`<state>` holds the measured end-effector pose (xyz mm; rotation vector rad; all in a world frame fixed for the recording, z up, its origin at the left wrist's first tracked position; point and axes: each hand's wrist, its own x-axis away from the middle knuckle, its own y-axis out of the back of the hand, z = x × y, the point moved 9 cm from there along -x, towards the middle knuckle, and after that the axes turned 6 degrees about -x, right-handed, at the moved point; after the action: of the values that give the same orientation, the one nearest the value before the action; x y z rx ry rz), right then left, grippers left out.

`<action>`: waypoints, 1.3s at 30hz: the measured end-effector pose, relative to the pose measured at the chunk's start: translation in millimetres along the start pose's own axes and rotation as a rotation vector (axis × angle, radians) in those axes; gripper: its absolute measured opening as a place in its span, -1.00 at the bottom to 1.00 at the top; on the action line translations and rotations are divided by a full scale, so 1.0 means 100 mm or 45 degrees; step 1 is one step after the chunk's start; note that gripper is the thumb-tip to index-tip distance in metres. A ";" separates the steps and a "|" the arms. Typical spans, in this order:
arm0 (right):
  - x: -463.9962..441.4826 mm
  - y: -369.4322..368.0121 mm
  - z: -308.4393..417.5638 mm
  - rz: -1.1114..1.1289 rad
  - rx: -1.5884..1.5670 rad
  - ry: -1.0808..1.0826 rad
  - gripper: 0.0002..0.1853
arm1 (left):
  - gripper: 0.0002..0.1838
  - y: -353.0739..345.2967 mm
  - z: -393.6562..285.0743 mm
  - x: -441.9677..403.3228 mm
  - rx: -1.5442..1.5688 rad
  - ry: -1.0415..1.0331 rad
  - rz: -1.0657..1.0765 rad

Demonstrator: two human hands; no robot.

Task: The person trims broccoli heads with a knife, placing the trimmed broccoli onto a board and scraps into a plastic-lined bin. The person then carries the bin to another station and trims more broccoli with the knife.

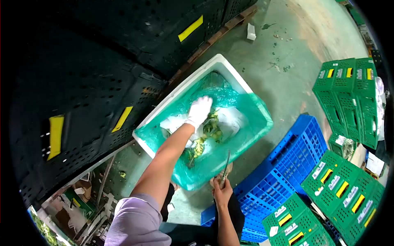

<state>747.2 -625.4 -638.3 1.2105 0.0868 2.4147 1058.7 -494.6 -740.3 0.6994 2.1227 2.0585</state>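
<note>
My left hand (200, 110), in a white glove, reaches into a large white foam box (230, 70) lined with a green plastic bag (250, 119). Its fingers are stretched out, with nothing visible in them. Under and beside it lie white sheets (227, 121), paper or plastic, and green leafy vegetable pieces (211, 129). A yellowish-green piece (199, 147) is lower in the box. My bare right hand (222, 192) grips a knife (227, 163) just outside the near rim, blade pointing up and away from me.
Tall black perforated crates (94, 86) stand on a wooden pallet (205, 47) along the left. To the right are a blue plastic pallet (283, 164) and stacked green crates (344, 98). Scraps and a white piece of litter (251, 32) lie on the floor; more debris (88, 197) sits lower left.
</note>
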 end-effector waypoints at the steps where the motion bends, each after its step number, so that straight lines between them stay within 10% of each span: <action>1: -0.06 0.01 0.04 0.000 0.084 -0.021 -0.71 | -0.37 -0.06 -0.11 -0.13 -0.057 -0.059 -0.070; 7: -0.15 0.14 0.17 0.098 -0.040 -0.166 -0.79 | -0.83 -0.34 -0.36 -0.67 -0.164 -0.294 -0.248; 13: -0.22 0.07 0.18 0.145 -0.214 -0.235 -0.77 | -0.80 0.81 0.55 -1.18 0.408 0.256 -0.537; 16: -0.25 0.10 0.12 0.077 -0.150 -0.195 -0.81 | -0.73 1.92 0.69 -1.15 0.785 -0.130 -1.122; 20: -0.29 0.23 0.06 -0.059 0.010 -0.184 -0.84 | -0.58 2.49 0.76 -0.65 0.480 -0.157 -1.178; 29: -0.83 0.34 -0.51 -0.393 0.350 0.181 -0.55 | -0.04 0.24 1.57 1.80 0.026 0.732 -0.033; 39: -1.19 0.18 -1.05 -0.514 0.593 0.105 -0.39 | -0.19 -0.42 1.95 2.86 0.754 1.295 -0.318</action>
<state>721.6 -675.4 -787.7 1.1386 0.8728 2.1399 868.9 -203.0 -727.9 -0.7772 3.1387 1.7992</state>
